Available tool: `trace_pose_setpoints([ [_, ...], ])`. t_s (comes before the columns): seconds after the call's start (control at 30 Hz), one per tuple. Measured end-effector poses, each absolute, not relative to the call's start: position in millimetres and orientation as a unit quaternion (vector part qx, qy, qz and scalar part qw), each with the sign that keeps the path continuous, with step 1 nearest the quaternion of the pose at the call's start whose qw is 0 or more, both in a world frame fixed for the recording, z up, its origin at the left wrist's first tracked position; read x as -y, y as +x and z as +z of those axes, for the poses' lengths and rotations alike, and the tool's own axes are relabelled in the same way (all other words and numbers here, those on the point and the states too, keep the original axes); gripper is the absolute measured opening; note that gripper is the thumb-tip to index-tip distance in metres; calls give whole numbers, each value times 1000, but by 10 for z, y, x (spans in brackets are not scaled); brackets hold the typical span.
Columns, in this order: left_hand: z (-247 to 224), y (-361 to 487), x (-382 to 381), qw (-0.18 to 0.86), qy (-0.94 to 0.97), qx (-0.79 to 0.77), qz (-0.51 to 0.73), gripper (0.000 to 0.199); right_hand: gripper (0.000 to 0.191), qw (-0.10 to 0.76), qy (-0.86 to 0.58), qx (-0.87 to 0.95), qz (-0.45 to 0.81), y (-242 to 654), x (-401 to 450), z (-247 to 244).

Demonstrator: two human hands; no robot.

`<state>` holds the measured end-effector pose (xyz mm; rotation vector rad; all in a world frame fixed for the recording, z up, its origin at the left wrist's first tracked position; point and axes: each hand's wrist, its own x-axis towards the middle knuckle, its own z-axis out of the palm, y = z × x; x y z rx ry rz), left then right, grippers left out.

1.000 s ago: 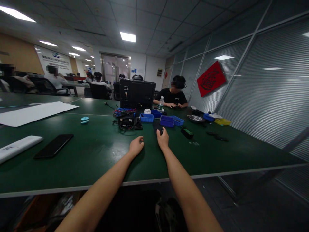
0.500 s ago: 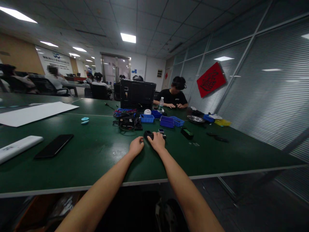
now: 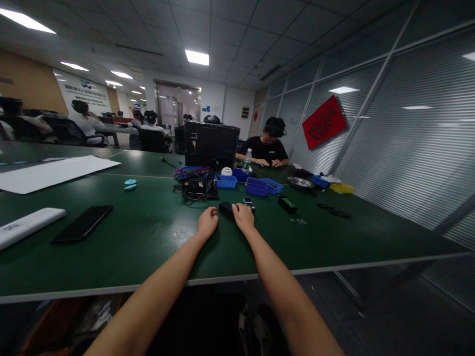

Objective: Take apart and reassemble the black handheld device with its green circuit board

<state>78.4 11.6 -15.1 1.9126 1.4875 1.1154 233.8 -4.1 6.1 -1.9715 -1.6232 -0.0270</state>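
Note:
On the green table (image 3: 159,257), a small black box-shaped object (image 3: 225,209) lies in front of me. My right hand (image 3: 243,217) grips its right end, thumb on the near side, hiding part of it. To the left of the box, my left hand (image 3: 208,222) rests apart from it, fingers loosely curled with a small gap to the thumb; nothing shows in it. Just beyond my right hand sits a little device with a lit face (image 3: 247,201). A dark piece (image 3: 253,209) pokes out past its knuckles; its kind cannot be made out.
Blue trays (image 3: 226,182), a white ball (image 3: 226,171), tangled cables (image 3: 192,173) and a monitor (image 3: 212,144) stand farther back. A black-green box (image 3: 287,204) lies right. At left are a black tablet-like slab (image 3: 83,223) and a white bar (image 3: 31,227). A co-worker (image 3: 265,148) sits across.
My left hand has drawn slightly left, away from the black box. The box has turned or shifted a little, and my right hand now covers less of it.

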Motion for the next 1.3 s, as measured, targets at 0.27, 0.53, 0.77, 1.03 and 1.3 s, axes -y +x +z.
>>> trace_pose_setpoints([
  [0.27,-176,782,-163,238,670,-554,433,36,40,267,-729,629,-34,2309,59,44],
  [0.53,-154,776,-130,205,696,-545,421,37,45,241,-783,569,61,2342,54,127],
  [0.77,-147,800,-72,138,758,-514,377,51,47,291,-769,568,-17,2415,103,188],
  [1.03,-192,824,-35,100,822,-455,328,43,50,283,-849,445,-19,2813,118,214],
  [1.3,-198,824,-44,97,822,-458,324,43,45,238,-852,466,-4,2755,41,103],
])
